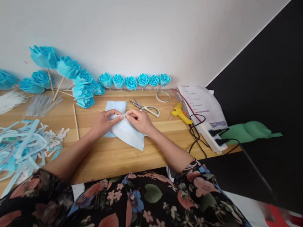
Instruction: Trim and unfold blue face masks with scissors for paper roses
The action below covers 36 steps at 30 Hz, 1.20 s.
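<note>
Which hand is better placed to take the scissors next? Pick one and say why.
Probably the right hand: the scissors lie just beyond it. The left hand sits farther off, and both hands pinch the pale sheet.

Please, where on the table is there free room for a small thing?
Bare wood lies between the forearms, below the held sheet; a smaller patch, between scissors and glue gun. The left is crowded with paper strips and flowers, the right with power strip and printed pages.
</note>
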Motion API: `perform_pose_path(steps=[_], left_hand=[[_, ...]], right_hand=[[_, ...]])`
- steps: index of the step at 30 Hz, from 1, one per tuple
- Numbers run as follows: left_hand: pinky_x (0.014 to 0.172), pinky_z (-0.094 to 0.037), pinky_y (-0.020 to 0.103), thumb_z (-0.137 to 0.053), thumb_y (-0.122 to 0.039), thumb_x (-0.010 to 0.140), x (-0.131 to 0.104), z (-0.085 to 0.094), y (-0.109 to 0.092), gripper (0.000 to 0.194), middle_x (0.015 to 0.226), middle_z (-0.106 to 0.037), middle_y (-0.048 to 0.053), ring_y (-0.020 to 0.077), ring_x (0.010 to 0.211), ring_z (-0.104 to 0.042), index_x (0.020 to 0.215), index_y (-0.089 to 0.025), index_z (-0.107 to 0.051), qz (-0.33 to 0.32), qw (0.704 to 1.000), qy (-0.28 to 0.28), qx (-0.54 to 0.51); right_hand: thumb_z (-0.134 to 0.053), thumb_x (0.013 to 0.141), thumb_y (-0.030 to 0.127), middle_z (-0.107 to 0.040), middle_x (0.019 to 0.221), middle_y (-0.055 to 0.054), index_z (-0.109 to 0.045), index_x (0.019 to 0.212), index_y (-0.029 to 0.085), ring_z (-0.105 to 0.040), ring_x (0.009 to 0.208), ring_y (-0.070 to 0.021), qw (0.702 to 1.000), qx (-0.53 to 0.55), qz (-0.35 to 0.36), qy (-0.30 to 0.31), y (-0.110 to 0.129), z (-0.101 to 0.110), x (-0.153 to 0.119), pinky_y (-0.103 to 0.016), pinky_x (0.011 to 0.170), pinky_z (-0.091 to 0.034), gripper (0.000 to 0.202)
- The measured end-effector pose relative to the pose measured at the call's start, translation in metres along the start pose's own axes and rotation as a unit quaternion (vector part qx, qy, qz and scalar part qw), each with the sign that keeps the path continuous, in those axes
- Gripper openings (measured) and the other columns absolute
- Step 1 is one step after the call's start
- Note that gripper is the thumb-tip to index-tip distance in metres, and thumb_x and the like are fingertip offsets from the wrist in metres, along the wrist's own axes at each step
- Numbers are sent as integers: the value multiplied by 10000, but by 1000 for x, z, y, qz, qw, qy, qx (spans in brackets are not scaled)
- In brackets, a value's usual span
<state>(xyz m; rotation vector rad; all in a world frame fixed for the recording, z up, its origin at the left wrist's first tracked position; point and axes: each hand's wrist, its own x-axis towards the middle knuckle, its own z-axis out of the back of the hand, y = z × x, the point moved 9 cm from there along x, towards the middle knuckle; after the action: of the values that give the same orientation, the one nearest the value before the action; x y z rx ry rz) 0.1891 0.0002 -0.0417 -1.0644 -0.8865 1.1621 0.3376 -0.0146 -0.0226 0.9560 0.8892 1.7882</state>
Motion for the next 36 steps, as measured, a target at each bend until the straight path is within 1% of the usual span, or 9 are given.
perform_pose_path(steps=[4, 6, 8, 12, 17, 22, 27, 31, 36], left_hand=[[548, -384, 226, -761, -522, 642, -1, 2, 1, 407, 691, -624, 12, 126, 592, -487, 804, -155, -690, 9, 999, -21, -22], [611, -420, 238, -750, -492, 672, -1, 2, -5, 371, 773, -663, 29, 145, 664, -537, 832, -161, -700, -20, 999, -22, -27], [685, -442, 253, -745, -466, 687, -1, 1, -11, 321, 816, -677, 40, 163, 738, -572, 799, -169, -696, -56, 998, -21, -22], [738, -453, 274, -732, -457, 698, -1, 0, -17, 288, 771, -666, 37, 179, 764, -587, 722, -177, -666, -84, 996, -20, -2], [698, -454, 263, -706, -445, 709, -1, -5, -14, 273, 746, -668, 35, 168, 725, -580, 719, -174, -669, -66, 998, -2, 14], [650, -438, 245, -736, -461, 686, -1, -7, -8, 313, 726, -642, 29, 143, 675, -551, 722, -162, -652, -50, 998, -3, -30], [597, -416, 230, -775, -467, 672, 0, -10, 5, 343, 749, -643, 26, 128, 647, -532, 768, -159, -661, -33, 996, 10, -83], [607, -426, 234, -800, -481, 658, 0, -11, 10, 359, 772, -670, 38, 137, 672, -559, 776, -160, -690, -21, 994, 21, -104], [590, -421, 243, -822, -521, 589, -2, -13, 4, 412, 718, -666, 37, 141, 638, -555, 717, -162, -665, 0, 995, 22, -101]], right_hand=[[-571, 865, 346, -508, 562, 63, -629, 837, 169, -388, 525, -82, 1000, -3, -5, 0, 0, 1, 0, -223, 555, -302, 188], [-584, 849, 335, -522, 561, 62, -623, 809, 169, -392, 518, -78, 1000, -5, -6, -7, 1, 2, -1, -222, 552, -305, 175], [-595, 833, 325, -527, 555, 61, -620, 788, 169, -400, 512, -76, 1000, -11, -8, -12, 1, 2, -1, -221, 550, -308, 165], [-594, 824, 314, -533, 553, 60, -617, 772, 170, -416, 517, -75, 1000, -23, -9, -14, 3, 0, -2, -220, 555, -313, 155], [-587, 825, 311, -523, 555, 59, -616, 775, 168, -416, 527, -77, 1000, -24, -4, -8, 3, -3, -3, -220, 556, -307, 155], [-583, 843, 344, -552, 600, 43, -622, 800, 162, -428, 549, -80, 1000, 9, -3, -9, 2, -3, -3, -222, 563, -315, 191], [-595, 864, 394, -568, 604, 47, -641, 895, 161, -436, 558, -87, 999, 42, -14, 0, 2, -2, -2, -222, 567, -319, 239], [-623, 846, 383, -575, 604, 48, -618, 834, 169, -437, 552, -88, 999, 47, -25, 4, 0, -2, -1, -224, 560, -316, 214], [-623, 839, 363, -612, 662, 26, -605, 801, 172, -473, 574, -91, 998, 58, -16, 4, 0, -3, -1, -225, 567, -331, 196]])
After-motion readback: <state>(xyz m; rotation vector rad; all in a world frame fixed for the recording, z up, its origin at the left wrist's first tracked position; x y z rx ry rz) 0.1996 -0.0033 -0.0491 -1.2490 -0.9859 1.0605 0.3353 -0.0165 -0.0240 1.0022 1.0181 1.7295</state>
